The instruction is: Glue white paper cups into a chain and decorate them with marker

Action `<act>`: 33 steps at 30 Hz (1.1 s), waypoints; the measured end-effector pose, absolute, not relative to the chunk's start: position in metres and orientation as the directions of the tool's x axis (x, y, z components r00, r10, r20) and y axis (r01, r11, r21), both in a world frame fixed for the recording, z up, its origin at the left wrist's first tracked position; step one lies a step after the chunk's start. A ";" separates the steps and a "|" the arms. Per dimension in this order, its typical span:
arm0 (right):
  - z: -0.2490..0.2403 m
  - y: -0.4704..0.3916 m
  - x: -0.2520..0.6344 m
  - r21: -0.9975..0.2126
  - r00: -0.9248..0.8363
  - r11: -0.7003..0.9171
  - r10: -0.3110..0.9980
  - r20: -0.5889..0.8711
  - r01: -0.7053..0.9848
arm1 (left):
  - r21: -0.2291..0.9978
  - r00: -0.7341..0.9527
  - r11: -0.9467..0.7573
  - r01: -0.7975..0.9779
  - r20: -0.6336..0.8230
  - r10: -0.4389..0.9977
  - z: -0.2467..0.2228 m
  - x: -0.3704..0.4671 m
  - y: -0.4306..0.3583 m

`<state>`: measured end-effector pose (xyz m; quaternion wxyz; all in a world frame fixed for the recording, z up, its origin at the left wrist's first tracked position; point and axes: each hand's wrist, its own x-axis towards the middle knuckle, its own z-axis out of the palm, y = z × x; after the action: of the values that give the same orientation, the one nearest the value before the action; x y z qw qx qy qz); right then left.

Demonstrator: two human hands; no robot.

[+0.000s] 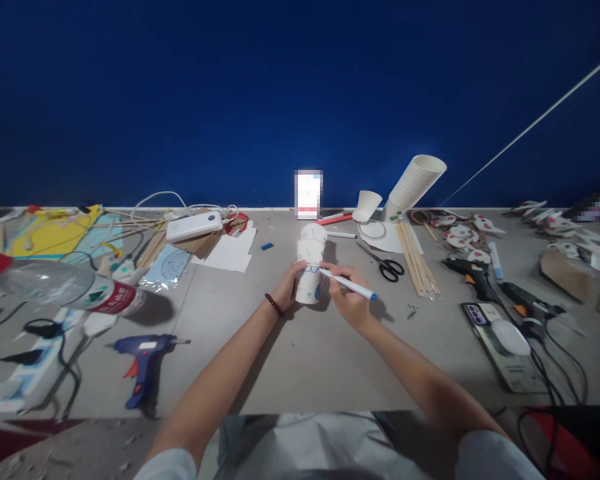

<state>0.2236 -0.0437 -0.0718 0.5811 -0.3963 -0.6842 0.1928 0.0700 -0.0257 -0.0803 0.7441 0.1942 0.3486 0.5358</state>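
In front of me, several white paper cups (309,288) are joined end to end in a column lying on the table. My left hand (286,288) grips the column's left side near its middle. Pinched in my right hand (349,297) is a white marker with a blue end (356,288), its tip at the cup's surface. Blue wavy marks run across the cup by the tip, with more blue on its lower right side. A small blue marker cap (267,247) rests on the table to the left.
Black scissors (387,267), wooden sticks (417,257) and a leaning cup stack (415,187) are to the right, beyond them glue guns (473,277) and a phone (505,353). Leftward lie a blue glue gun (143,363), a bottle (80,287) and a power strip (45,367). A blue wall (230,100) stands behind.
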 end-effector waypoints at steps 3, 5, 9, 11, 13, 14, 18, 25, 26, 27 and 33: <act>-0.072 -0.044 0.224 -0.726 -0.015 0.602 0.773 0.634 0.333 | 0.667 0.186 0.347 -0.659 -0.302 0.935 -0.080 0.071 -0.026; -0.072 -0.044 0.225 -0.728 -0.015 0.598 0.776 0.631 0.336 | 0.669 0.191 0.353 -0.654 -0.305 0.933 -0.079 0.071 -0.026; -0.073 -0.044 0.224 -0.720 -0.005 0.602 0.768 0.640 0.344 | 0.662 0.170 0.344 -0.666 -0.315 0.934 -0.076 0.072 -0.026; -0.074 -0.044 0.224 -0.712 0.003 0.609 0.759 0.651 0.349 | 0.663 0.144 0.324 -0.675 -0.312 0.939 -0.075 0.072 -0.026; -0.075 -0.043 0.223 -0.707 0.008 0.613 0.754 0.657 0.353 | 0.669 0.138 0.323 -0.670 -0.315 0.939 -0.074 0.072 -0.026; -0.075 -0.043 0.223 -0.705 0.010 0.615 0.751 0.660 0.353 | 0.671 0.139 0.327 -0.665 -0.318 0.938 -0.074 0.072 -0.026; -0.076 -0.043 0.223 -0.699 -0.004 0.624 0.747 0.665 0.348 | 0.682 0.120 0.316 -0.659 -0.320 0.940 -0.077 0.072 -0.027; -0.079 -0.042 0.223 -0.685 -0.010 0.638 0.734 0.679 0.352 | 0.722 0.054 0.250 -0.645 -0.283 0.958 -0.084 0.074 -0.024; -0.079 -0.042 0.223 -0.678 -0.011 0.643 0.728 0.685 0.355 | 0.720 0.058 0.255 -0.645 -0.287 0.956 -0.084 0.074 -0.024; -0.080 -0.042 0.223 -0.669 -0.014 0.649 0.721 0.693 0.362 | 0.716 0.070 0.268 -0.645 -0.293 0.953 -0.084 0.074 -0.024; -0.080 -0.044 0.223 -0.600 -0.069 0.691 0.676 0.733 0.403 | 0.710 0.147 0.313 -0.631 -0.286 0.947 -0.085 0.074 -0.025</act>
<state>0.2229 -0.0437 -0.0797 0.5703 -0.3742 -0.7213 0.1197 0.0740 -0.0251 -0.0851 0.7251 0.2187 0.3614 0.5438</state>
